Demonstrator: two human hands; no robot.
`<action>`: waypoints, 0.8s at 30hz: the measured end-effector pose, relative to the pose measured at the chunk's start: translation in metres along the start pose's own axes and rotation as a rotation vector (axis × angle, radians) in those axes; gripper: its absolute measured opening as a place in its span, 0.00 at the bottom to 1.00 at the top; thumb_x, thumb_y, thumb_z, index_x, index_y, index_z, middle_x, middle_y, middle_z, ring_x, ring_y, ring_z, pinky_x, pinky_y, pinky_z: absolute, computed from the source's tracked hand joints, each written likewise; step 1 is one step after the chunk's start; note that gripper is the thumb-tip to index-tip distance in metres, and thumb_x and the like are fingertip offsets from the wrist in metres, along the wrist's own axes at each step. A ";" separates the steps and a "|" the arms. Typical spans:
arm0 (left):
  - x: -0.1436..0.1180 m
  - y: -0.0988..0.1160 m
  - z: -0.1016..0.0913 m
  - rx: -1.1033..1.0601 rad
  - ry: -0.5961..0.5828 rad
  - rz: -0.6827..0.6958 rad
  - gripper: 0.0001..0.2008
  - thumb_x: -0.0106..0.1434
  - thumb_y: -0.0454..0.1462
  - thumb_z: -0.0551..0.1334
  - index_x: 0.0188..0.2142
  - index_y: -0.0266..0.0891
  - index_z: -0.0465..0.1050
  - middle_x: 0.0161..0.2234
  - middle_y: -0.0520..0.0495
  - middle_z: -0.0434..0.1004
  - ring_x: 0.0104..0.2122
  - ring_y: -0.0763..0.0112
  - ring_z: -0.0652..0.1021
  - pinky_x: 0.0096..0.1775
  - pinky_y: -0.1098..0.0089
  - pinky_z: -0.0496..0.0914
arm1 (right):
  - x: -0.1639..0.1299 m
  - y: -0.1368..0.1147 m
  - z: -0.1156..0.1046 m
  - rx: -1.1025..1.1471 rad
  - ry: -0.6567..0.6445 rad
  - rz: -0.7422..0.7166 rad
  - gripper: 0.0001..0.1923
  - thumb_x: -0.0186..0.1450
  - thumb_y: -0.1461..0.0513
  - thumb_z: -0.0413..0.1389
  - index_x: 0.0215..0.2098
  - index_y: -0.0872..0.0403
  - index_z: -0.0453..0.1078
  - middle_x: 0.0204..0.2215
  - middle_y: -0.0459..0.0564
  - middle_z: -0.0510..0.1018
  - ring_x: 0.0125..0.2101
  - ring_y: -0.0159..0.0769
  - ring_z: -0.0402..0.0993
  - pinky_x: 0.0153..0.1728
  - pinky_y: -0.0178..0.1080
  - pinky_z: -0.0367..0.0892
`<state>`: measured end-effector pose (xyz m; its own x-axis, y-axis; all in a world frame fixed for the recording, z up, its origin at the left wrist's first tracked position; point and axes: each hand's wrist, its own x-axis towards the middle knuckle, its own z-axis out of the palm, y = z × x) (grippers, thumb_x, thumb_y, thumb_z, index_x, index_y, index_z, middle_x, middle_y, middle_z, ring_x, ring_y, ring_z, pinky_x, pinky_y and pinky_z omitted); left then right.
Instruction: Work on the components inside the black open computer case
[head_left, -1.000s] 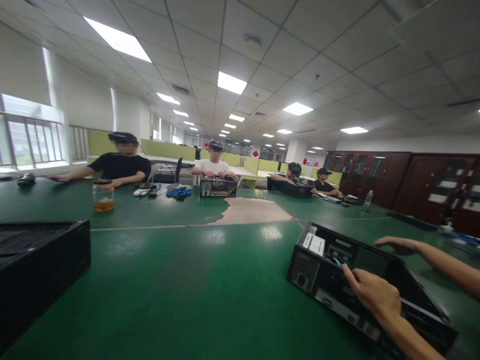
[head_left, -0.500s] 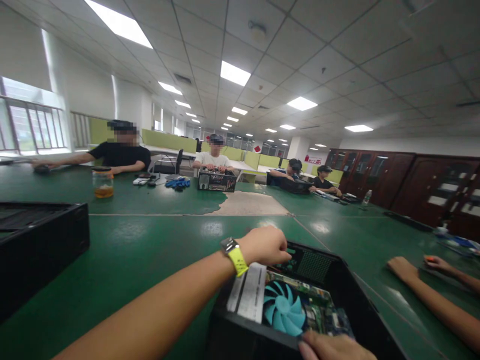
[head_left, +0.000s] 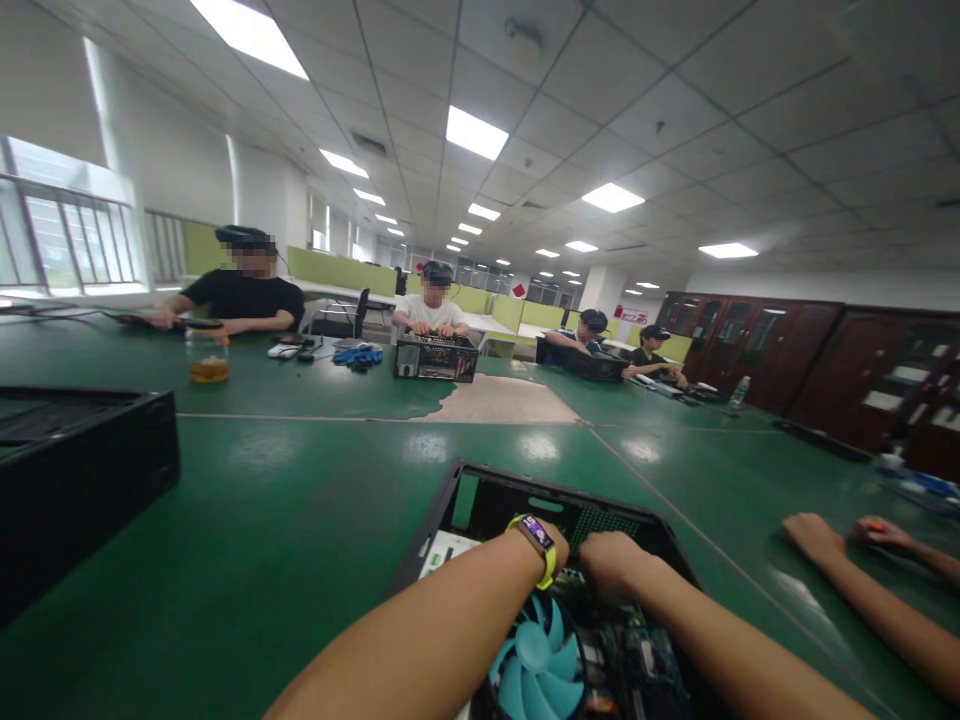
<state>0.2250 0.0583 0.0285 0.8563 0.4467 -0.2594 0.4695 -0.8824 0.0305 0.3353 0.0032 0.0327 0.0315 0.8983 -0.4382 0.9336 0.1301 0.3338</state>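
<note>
Open black metal computer case [head_left: 480,500]: left hand [head_left: 561,545] and right hand [head_left: 611,560] reach inside, beyond turquoise plastic cooling fan [head_left: 536,665]; grips cannot be determined.

The room was bright and evenly lit by rows of ceiling panels [head_left: 476,132]; daylight also came through the windows [head_left: 71,240] left of them; soft glare patches lay on the green surface [head_left: 300,500] below the panels; straight lines bowed toward the edges; the near forearms were slightly blurred; shadows were faint.
</note>
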 end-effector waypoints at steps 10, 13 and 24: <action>0.009 0.003 0.006 0.082 -0.070 -0.053 0.18 0.52 0.37 0.65 0.44 0.37 0.77 0.43 0.34 0.78 0.43 0.54 0.78 0.42 0.60 0.73 | 0.007 0.010 0.014 0.029 0.022 -0.067 0.16 0.47 0.64 0.59 0.35 0.56 0.77 0.36 0.59 0.80 0.39 0.48 0.77 0.36 0.39 0.69; 0.005 0.000 0.004 0.092 -0.073 -0.115 0.18 0.53 0.38 0.65 0.44 0.36 0.77 0.44 0.34 0.78 0.41 0.53 0.78 0.42 0.57 0.73 | 0.008 0.009 0.012 0.079 0.104 -0.117 0.15 0.53 0.62 0.55 0.39 0.51 0.76 0.38 0.56 0.80 0.41 0.46 0.76 0.37 0.40 0.68; 0.007 0.003 0.005 0.079 -0.136 -0.279 0.15 0.56 0.34 0.61 0.44 0.35 0.77 0.38 0.34 0.80 0.34 0.51 0.79 0.31 0.54 0.76 | 0.014 0.005 0.024 0.118 0.073 -0.085 0.17 0.50 0.66 0.54 0.37 0.55 0.77 0.37 0.60 0.80 0.40 0.50 0.76 0.34 0.41 0.68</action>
<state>0.2315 0.0586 0.0219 0.6576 0.6537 -0.3744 0.6593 -0.7399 -0.1338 0.3493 0.0065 0.0079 -0.0714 0.9149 -0.3974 0.9675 0.1605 0.1955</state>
